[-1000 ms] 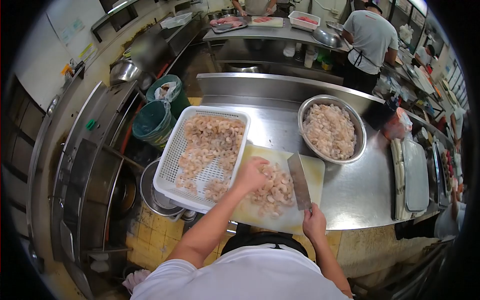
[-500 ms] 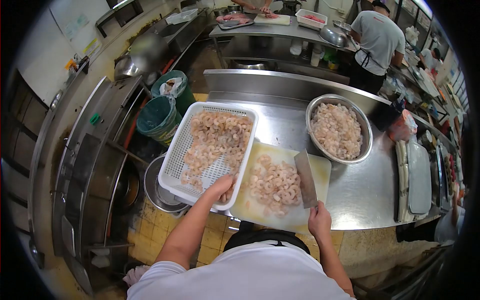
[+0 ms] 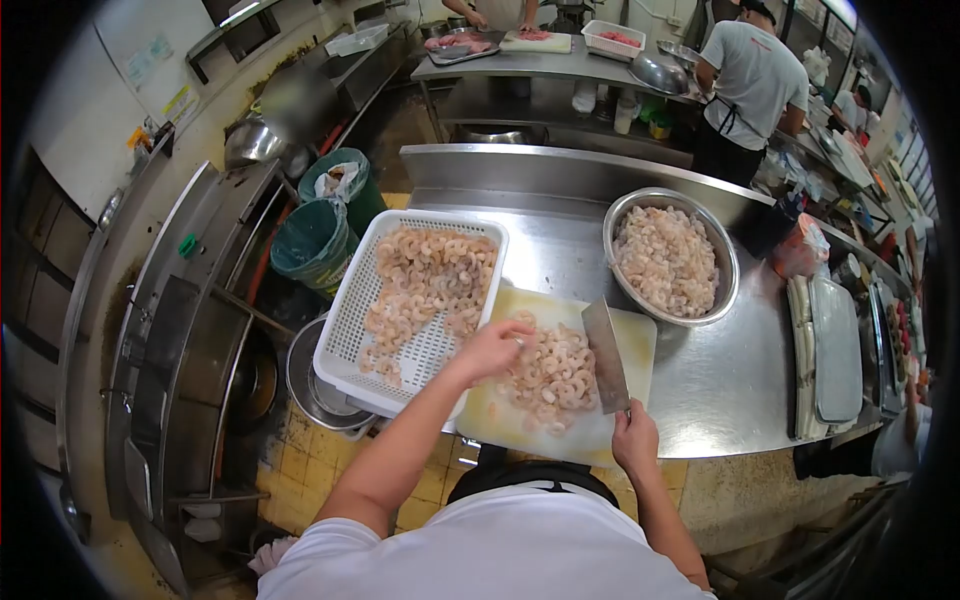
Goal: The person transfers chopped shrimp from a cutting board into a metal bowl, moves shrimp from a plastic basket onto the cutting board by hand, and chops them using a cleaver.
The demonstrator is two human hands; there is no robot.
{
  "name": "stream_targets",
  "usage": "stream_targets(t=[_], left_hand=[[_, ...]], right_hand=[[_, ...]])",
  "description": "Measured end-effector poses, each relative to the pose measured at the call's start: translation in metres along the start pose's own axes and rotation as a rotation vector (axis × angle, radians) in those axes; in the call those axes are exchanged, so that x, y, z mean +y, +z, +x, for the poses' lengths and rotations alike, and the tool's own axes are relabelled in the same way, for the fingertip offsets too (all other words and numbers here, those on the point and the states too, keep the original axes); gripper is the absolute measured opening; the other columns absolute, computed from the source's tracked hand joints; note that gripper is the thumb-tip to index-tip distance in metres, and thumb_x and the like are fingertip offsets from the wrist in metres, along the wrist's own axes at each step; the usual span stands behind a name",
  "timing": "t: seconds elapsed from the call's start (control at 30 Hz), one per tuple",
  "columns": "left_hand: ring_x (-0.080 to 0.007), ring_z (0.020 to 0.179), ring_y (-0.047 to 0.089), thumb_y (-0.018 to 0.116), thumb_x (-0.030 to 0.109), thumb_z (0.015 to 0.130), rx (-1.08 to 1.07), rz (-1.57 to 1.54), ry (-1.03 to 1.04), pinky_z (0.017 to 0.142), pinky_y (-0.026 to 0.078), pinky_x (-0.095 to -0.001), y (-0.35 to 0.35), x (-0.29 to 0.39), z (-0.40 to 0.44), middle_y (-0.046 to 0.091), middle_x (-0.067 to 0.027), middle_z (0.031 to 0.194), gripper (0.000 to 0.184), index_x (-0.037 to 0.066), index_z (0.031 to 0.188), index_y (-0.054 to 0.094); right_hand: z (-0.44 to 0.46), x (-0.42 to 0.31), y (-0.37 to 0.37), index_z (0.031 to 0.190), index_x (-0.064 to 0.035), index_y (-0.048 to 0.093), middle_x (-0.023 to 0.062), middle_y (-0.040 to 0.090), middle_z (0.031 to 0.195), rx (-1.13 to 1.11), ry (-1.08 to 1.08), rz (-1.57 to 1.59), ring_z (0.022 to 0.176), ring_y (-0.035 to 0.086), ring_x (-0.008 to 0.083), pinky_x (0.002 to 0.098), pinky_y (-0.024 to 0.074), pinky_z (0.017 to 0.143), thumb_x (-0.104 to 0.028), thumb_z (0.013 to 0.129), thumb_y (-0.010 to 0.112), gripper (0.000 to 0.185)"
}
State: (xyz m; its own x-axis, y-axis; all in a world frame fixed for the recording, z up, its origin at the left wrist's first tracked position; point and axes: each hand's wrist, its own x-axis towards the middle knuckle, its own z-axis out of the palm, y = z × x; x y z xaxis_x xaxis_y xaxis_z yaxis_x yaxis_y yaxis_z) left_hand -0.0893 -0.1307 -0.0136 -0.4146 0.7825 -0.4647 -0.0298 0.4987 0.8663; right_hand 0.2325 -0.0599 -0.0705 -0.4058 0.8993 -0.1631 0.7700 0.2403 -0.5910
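My right hand [image 3: 635, 436] grips the handle of a cleaver [image 3: 605, 358], whose broad blade stands on edge along the right side of a pile of peeled shrimp [image 3: 560, 375]. The pile lies on a yellowed white cutting board [image 3: 640, 340]. At the pile's left edge is my left hand [image 3: 492, 350], its fingers curled around shrimp, partly hidden by the hand itself. To the left, a white perforated basket [image 3: 340, 345] overlaps the board's edge and holds many more shrimp [image 3: 430, 280].
A steel bowl [image 3: 735, 275] heaped with shrimp sits behind the board's right side. Lidded containers [image 3: 835, 350] stand at the right. Green bins [image 3: 315, 245] and a steel pot [image 3: 305, 375] are left of the counter. Other people work at the back, one in a grey shirt [image 3: 755, 75].
My left hand has moved right, out of the basket to the left edge of the shrimp pile on the board. My right hand keeps the cleaver in nearly the same place.
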Motion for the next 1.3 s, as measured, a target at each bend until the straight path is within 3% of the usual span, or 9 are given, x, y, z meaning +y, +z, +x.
stream_targets(t=[0.13,0.27,0.37,0.47,0.6,0.9,0.97,1.13,1.3], left_hand=[[-0.0244,0.08,0.074,0.073,0.021,0.093,0.315,0.324,0.341,0.073,0.057,-0.036,-0.001,-0.015,0.039,0.077,-0.0149,0.099,0.021,0.009,0.109,0.08],[-0.0292,0.092,0.075,0.074,0.027,0.091,0.713,0.226,0.351,0.083,0.057,-0.04,-0.078,-0.076,0.116,0.078,-0.0176,0.099,0.022,0.007,0.1,0.08],[-0.0315,0.092,0.075,0.076,0.029,0.088,0.485,0.583,-0.044,0.083,0.057,-0.0416,-0.11,-0.146,0.154,0.078,-0.0179,0.098,0.024,0.006,0.092,0.078],[-0.0338,0.092,0.074,0.077,0.029,0.087,0.436,0.429,-0.024,0.083,0.057,-0.0425,-0.096,-0.167,0.143,0.078,-0.0195,0.097,0.025,0.006,0.096,0.078],[-0.0232,0.075,0.073,0.074,0.023,0.087,0.376,0.199,-0.09,0.07,0.057,-0.0376,-0.1,-0.162,0.123,0.077,-0.0147,0.088,0.024,0.005,0.102,0.077],[-0.0135,0.077,0.067,0.067,0.003,0.091,0.221,-0.072,0.227,0.068,0.056,-0.0315,-0.055,-0.038,0.044,0.07,-0.0044,0.086,0.025,0.005,0.113,0.077],[-0.0198,0.094,0.071,0.073,0.011,0.091,-0.015,0.146,0.312,0.084,0.058,-0.0354,-0.022,-0.045,0.063,0.073,-0.0119,0.103,0.031,0.005,0.121,0.075],[-0.042,0.148,0.043,0.072,0.056,0.091,0.273,0.854,0.429,0.123,0.033,-0.0556,0.06,-0.04,0.082,0.051,-0.0244,0.154,0.072,0.012,0.146,0.062],[-0.0455,0.156,0.028,0.066,0.07,0.088,0.081,0.94,0.493,0.127,0.016,-0.0649,0.093,-0.098,0.071,0.036,-0.0232,0.167,0.088,0.017,0.156,0.052]], right_hand=[[0.001,0.009,0.007,0.129,0.0005,0.063,0.0297,0.071,0.098,0.033,-0.022,0.004,0.093,0.069,0.0505,0.057,0.0531,0.081,-0.017,0.1,0.063,0.034],[-0.004,0.011,0.007,0.131,0.0007,0.063,0.0305,0.071,0.101,0.037,-0.013,0.019,0.094,0.069,0.0505,0.0574,0.0537,0.082,-0.017,0.099,0.063,0.036],[-0.006,0.018,0.01,0.13,0.0006,0.063,0.0305,0.071,0.1,0.054,-0.007,0.054,0.094,0.069,0.0503,0.0569,0.0538,0.082,-0.016,0.099,0.063,0.035],[-0.01,0.01,0.002,0.13,0.0005,0.063,0.0301,0.071,0.1,0.006,0.058,0.039,0.095,0.068,0.05,0.0568,0.0535,0.083,-0.016,0.1,0.063,0.034],[-0.013,0.009,0.001,0.129,-0.0001,0.063,0.0305,0.071,0.101,0.041,0.018,0.068,0.097,0.068,0.0503,0.057,0.0531,0.084,-0.015,0.1,0.063,0.033],[-0.016,0.009,0.001,0.13,-0.0001,0.062,0.0301,0.071,0.102,0.009,0.031,0.044,0.097,0.068,0.0502,0.0566,0.0532,0.084,-0.015,0.098,0.065,0.036],[-0.017,0.008,-0.003,0.131,-0.0002,0.062,0.0297,0.071,0.102,-0.032,0.026,0.061,0.097,0.068,0.0497,0.0564,0.0533,0.084,-0.015,0.096,0.067,0.038],[-0.028,0.002,-0.018,0.133,-0.0006,0.061,0.0274,0.071,0.093,-0.137,-0.049,0.074,0.09,0.069,0.0485,0.0554,0.0542,0.079,-0.013,0.094,0.068,0.042],[-0.047,0.014,-0.026,0.129,-0.0003,0.065,0.0257,0.07,0.085,-0.058,-0.026,0.162,0.081,0.069,0.0463,0.0522,0.0536,0.074,-0.01,0.093,0.066,0.037]])
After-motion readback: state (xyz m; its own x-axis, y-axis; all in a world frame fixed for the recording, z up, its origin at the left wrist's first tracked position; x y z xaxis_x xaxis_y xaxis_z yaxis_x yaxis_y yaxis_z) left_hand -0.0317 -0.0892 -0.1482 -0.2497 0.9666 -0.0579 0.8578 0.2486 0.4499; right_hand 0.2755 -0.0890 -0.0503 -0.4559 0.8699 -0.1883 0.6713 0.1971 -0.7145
